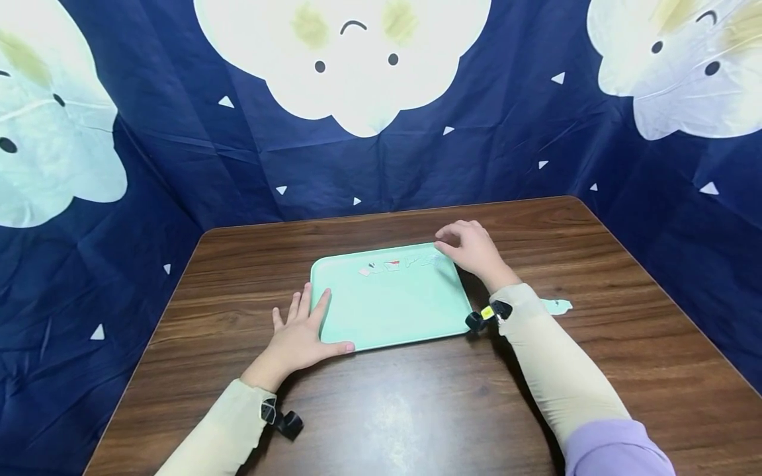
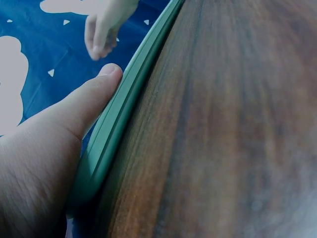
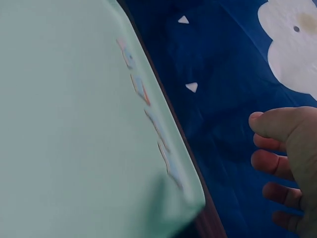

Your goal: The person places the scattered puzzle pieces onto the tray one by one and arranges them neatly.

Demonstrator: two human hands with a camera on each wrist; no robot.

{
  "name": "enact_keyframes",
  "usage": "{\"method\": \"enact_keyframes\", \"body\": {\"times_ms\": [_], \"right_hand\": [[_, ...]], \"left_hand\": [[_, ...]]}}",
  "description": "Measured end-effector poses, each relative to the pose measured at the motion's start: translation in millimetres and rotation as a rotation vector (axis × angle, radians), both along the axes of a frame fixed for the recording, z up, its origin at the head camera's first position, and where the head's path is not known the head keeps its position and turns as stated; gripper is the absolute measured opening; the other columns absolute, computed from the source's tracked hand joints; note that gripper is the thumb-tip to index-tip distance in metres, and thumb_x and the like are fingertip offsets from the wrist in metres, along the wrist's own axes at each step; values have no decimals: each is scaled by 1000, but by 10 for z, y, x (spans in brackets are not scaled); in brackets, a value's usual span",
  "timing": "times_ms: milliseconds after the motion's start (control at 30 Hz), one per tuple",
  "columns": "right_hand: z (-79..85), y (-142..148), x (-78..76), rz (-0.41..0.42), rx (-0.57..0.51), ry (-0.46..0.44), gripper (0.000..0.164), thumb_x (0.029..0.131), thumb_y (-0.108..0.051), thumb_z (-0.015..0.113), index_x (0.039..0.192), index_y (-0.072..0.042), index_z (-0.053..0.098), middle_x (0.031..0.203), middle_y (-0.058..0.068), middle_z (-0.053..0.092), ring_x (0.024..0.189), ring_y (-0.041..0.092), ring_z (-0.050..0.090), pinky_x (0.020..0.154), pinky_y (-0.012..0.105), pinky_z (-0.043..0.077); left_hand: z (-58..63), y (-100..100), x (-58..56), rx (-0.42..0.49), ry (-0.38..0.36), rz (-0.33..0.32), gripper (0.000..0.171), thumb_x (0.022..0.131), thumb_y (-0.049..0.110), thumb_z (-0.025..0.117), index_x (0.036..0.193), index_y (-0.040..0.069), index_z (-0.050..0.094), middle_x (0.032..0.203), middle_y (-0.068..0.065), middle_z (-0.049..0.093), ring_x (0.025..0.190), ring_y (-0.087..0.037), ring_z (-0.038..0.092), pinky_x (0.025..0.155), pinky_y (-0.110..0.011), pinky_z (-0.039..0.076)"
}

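A mint-green tray (image 1: 393,307) lies on the wooden table. My left hand (image 1: 300,337) is spread at its near left corner, the thumb along the front rim and the fingers over the left side. The left wrist view has the thumb (image 2: 94,94) against the tray's outer rim. Over the far right corner hovers my right hand (image 1: 474,250), fingers loosely bent, nothing between them in the right wrist view. Several small, flat, irregular pieces stand in a row along the far rim, among them a pinkish piece (image 1: 365,271) and a white piece with red (image 1: 391,265).
On the table (image 1: 238,304), right of the tray, lies a pale mint flat piece (image 1: 557,306), partly hidden by the right sleeve (image 1: 553,357). A dark blue curtain (image 1: 369,172) with clouds and white triangles hangs behind the table's far edge.
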State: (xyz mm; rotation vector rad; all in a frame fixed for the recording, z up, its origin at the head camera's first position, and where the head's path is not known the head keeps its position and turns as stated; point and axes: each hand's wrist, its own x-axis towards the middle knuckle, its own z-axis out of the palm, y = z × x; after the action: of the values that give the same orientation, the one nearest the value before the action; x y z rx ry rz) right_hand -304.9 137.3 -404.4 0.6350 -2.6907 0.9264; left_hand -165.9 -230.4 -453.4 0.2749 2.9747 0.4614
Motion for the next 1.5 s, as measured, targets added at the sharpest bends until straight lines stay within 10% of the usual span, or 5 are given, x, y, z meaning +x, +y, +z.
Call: {"method": "enact_keyframes", "body": {"times_ms": [633,1500], "right_hand": [[-136,906,251,4,54,-68,32,95,-26,73,120,-5,71,116,12,67,119,37,50,97,56,41],[-529,1319,375,147,112,-98,31,83,-25,84,112,-14,76,112,4,68,111,32,53,95,55,42]], "left_hand": [[-8,14,3,-7,7,1,131,67,96,53,164,18,13,168,-22,-7,153,-47,-1,107,-80,-4],[-38,-5,6,-5,13,1,131,66,97,52,164,19,14,168,-22,-7,153,-47,-1,107,-80,-4]]}}
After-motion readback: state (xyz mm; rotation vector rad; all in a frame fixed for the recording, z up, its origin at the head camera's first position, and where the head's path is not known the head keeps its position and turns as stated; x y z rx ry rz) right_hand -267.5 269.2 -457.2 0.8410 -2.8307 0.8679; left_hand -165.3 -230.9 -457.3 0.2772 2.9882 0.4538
